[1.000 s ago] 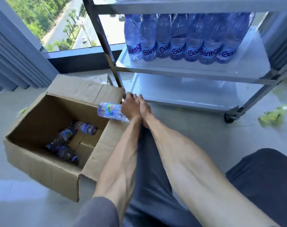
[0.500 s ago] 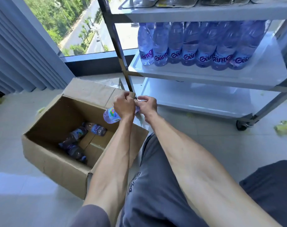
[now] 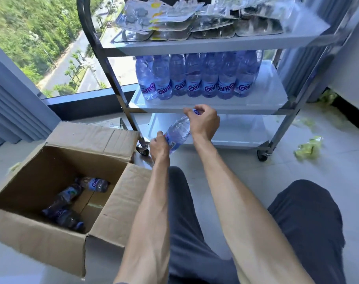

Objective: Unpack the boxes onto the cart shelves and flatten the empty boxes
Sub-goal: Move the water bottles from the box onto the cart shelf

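Observation:
A clear water bottle (image 3: pixel 177 131) hangs tilted in front of the cart's lower shelves. My right hand (image 3: pixel 204 120) grips its cap end, and my left hand (image 3: pixel 159 145) holds its base. An open cardboard box (image 3: pixel 51 236) stands on the floor at the left, with three bottles (image 3: pixel 72 201) lying inside. The metal cart (image 3: pixel 213 107) holds a row of several upright bottles (image 3: pixel 197 78) on its middle shelf. Its bottom shelf (image 3: pixel 232 130) shows bare white surface.
Flat plastic packs (image 3: pixel 195 23) are piled on the cart's top shelf. Green scraps (image 3: pixel 307 148) lie on the floor to the right of the cart's wheel (image 3: pixel 263 155). A window and grey curtains (image 3: pixel 15 103) stand behind the box. My knees fill the lower frame.
Both hands have lifted the bottle away from the box's flap, up and to the right toward the cart. The bottle has turned from lying sideways to tilted with its cap up.

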`<state>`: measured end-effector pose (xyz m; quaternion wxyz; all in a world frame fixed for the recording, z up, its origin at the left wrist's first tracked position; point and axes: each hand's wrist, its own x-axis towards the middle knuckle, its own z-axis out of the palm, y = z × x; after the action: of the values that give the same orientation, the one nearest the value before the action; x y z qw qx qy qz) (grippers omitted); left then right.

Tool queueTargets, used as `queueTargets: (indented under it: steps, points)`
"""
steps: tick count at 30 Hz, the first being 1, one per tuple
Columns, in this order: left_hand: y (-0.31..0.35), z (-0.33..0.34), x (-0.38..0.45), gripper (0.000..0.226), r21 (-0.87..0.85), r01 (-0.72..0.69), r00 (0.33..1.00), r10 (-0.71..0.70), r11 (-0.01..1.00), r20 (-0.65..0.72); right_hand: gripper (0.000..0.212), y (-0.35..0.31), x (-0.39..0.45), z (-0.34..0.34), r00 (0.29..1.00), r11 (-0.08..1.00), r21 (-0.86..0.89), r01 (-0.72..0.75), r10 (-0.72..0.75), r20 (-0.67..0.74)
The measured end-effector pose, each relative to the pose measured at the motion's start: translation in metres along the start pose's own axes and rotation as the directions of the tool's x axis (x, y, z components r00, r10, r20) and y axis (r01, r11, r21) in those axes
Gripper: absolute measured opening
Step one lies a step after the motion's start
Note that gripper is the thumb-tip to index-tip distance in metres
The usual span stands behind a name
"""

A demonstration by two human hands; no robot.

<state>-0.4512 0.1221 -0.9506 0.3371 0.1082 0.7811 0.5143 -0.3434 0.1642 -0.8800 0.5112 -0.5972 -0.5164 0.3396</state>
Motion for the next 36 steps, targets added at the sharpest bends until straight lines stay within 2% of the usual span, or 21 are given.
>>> queueTargets:
  steps: [2,3,6,9,12,15,17,19,20,22,23,25,27,29,31,32,34,36]
  points:
    - [-0.004,0.012,-0.022,0.032,-0.217,0.241,0.938,-0.169,0.946,0.304,0.034,0.002,0.006,-0.028,0.999,1.0,0.0,-0.01,0.01,-0.039]
    - [-0.008,0.019,-0.031,0.027,-0.284,0.317,0.894,-0.185,0.905,0.408,0.036,0.002,0.008,-0.039,0.999,1.0,-0.003,-0.021,0.021,-0.049]
    - [-0.017,0.043,-0.057,0.023,-0.357,0.382,0.838,-0.156,0.852,0.523,0.034,0.003,0.008,-0.069,0.995,0.998,0.016,-0.059,0.06,-0.078]
    - [-0.027,0.059,-0.081,0.021,-0.386,0.391,0.812,-0.117,0.836,0.571,0.029,0.01,0.0,-0.088,0.993,0.989,0.134,-0.064,0.076,-0.091]
    - [-0.05,0.069,-0.097,0.015,-0.356,0.405,0.78,-0.115,0.842,0.615,0.021,0.031,-0.015,-0.106,0.995,0.958,0.282,-0.049,0.07,-0.065]
    - [-0.07,0.069,-0.11,0.026,-0.331,0.487,0.701,-0.135,0.808,0.701,0.018,0.052,-0.025,-0.119,0.998,0.929,0.365,-0.053,0.062,-0.013]
    - [-0.085,0.066,-0.113,0.047,-0.301,0.605,0.619,-0.197,0.737,0.76,0.028,0.064,-0.027,-0.126,0.998,0.931,0.363,-0.04,0.056,-0.034]
    - [-0.099,0.064,-0.113,0.061,-0.214,0.716,0.485,-0.253,0.664,0.837,0.037,0.073,-0.026,-0.132,0.998,0.931,0.361,-0.052,0.055,0.003]
    - [-0.106,0.063,-0.111,0.061,-0.133,0.718,0.426,-0.28,0.684,0.86,0.039,0.077,-0.024,-0.136,0.997,0.929,0.364,-0.063,0.044,0.059]
    - [-0.116,0.063,-0.106,0.057,0.089,0.605,0.372,-0.38,0.791,0.847,0.037,0.084,-0.02,-0.145,0.984,0.926,0.369,-0.074,0.008,0.179]
    - [-0.118,0.064,-0.104,0.057,0.156,0.548,0.366,-0.404,0.822,0.839,0.036,0.086,-0.016,-0.149,0.975,0.923,0.375,-0.08,-0.006,0.222]
    - [-0.12,0.07,-0.1,0.054,0.119,0.547,0.375,-0.369,0.829,0.85,0.032,0.089,-0.004,-0.151,0.966,0.921,0.379,-0.096,-0.006,0.26]
    - [-0.118,0.082,-0.101,0.046,-0.051,0.628,0.393,-0.261,0.777,0.882,0.031,0.088,0.011,-0.147,0.973,0.934,0.333,-0.125,0.05,0.223]
    - [-0.111,0.096,-0.109,0.041,-0.25,0.69,0.456,-0.139,0.68,0.879,0.038,0.084,0.028,-0.143,0.981,0.949,0.255,-0.187,0.165,0.103]
    - [-0.103,0.109,-0.117,0.039,-0.368,0.703,0.492,-0.042,0.609,0.87,0.047,0.08,0.044,-0.148,0.966,0.936,0.245,-0.252,0.258,0.01]
    - [-0.099,0.116,-0.12,0.039,-0.392,0.698,0.502,-0.02,0.599,0.865,0.046,0.079,0.05,-0.153,0.961,0.922,0.276,-0.27,0.276,0.018]
    - [-0.091,0.13,-0.127,0.04,-0.356,0.695,0.492,-0.054,0.624,0.869,0.037,0.078,0.06,-0.169,0.964,0.904,0.334,-0.266,0.248,0.095]
    - [-0.082,0.142,-0.134,0.053,-0.221,0.681,0.447,-0.157,0.698,0.88,0.031,0.078,0.069,-0.189,0.961,0.9,0.362,-0.243,0.173,0.216]
